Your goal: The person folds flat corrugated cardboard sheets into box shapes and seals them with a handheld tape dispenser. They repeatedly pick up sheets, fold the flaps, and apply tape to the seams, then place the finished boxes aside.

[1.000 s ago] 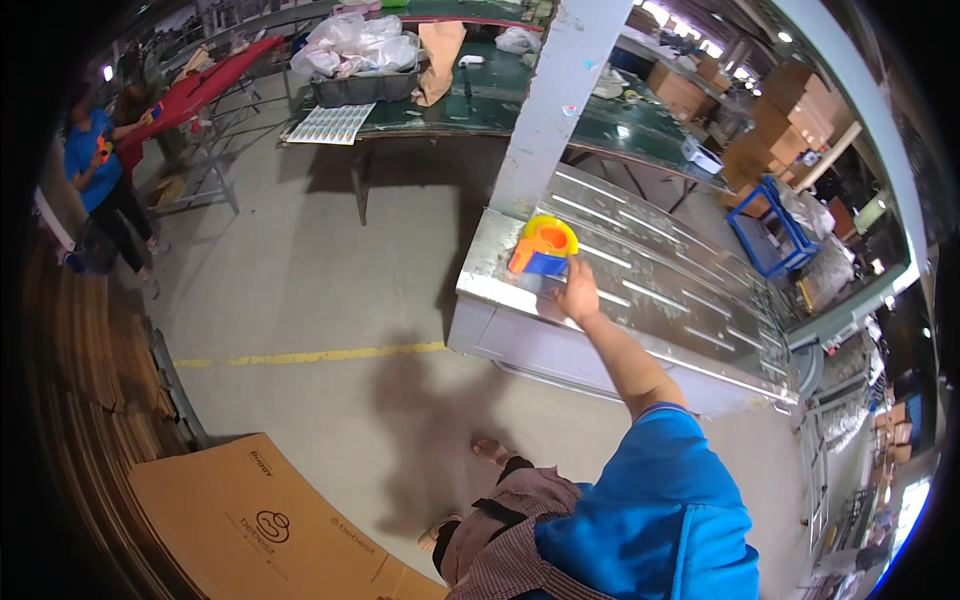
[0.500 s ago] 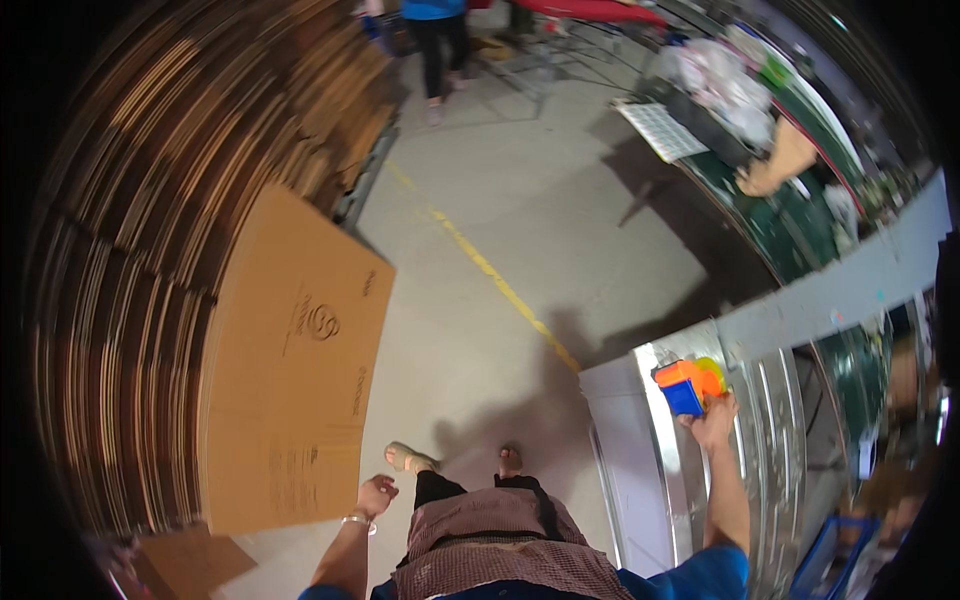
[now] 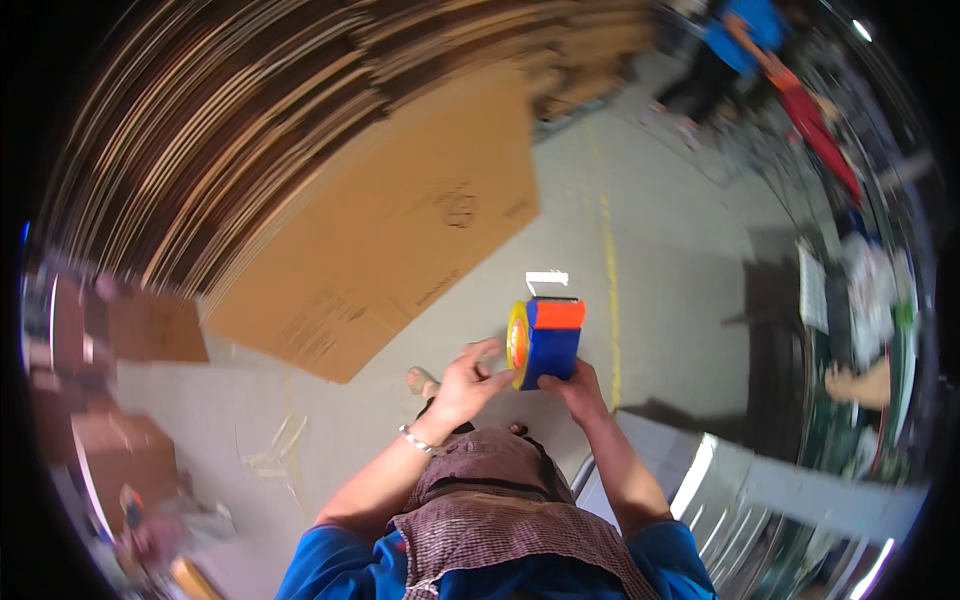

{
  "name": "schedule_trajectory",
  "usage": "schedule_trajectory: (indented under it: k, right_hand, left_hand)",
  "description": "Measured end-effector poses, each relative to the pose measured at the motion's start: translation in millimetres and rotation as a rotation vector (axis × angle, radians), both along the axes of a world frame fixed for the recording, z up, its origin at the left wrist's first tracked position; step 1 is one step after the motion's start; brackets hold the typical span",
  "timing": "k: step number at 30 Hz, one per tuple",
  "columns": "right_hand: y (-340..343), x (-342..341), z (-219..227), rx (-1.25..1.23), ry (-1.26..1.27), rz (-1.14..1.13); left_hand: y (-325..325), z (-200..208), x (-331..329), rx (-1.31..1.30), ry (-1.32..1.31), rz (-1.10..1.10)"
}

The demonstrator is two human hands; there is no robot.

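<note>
So you have the blue-and-orange plastic tape dispenser with its yellow roll (image 3: 545, 343) up in front of your chest, right hand (image 3: 575, 388) with fingers clamped on its lower body, left hand (image 3: 465, 385) with fingers spread, touching its side. Its short white tape tail is free; the flat brown cardboard sheet (image 3: 400, 240) on the concrete floor (image 3: 660, 290) looks untaped.

Grey concrete floor (image 3: 660, 300), yellow line (image 3: 610, 290), flattened cardboard sheet (image 3: 400, 230), stacked cardboard (image 3: 250, 120), shiny metal table (image 3: 740, 500).
</note>
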State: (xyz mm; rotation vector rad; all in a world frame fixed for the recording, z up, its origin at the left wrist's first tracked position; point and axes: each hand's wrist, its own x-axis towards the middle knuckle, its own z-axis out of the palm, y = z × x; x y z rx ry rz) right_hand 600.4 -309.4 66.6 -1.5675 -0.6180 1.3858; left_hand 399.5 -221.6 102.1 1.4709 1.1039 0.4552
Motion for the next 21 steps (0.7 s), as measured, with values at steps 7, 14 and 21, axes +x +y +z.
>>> schedule_trajectory:
  k: [7, 14, 21]
  right_hand:
    - [129, -138, -24, 0.172, -0.415, 0.518]
    - [218, -201, -47, -0.020, -0.019, 0.465]
    - [280, -204, -85, -0.112, 0.096, 0.370]
  left_hand:
    - [73, -59, -124, -0.433, -0.297, 0.278]
    - [133, -78, -188, -0.594, -0.439, 0.468]
    - [255, -207, -271, -0.151, -0.229, 0.983]
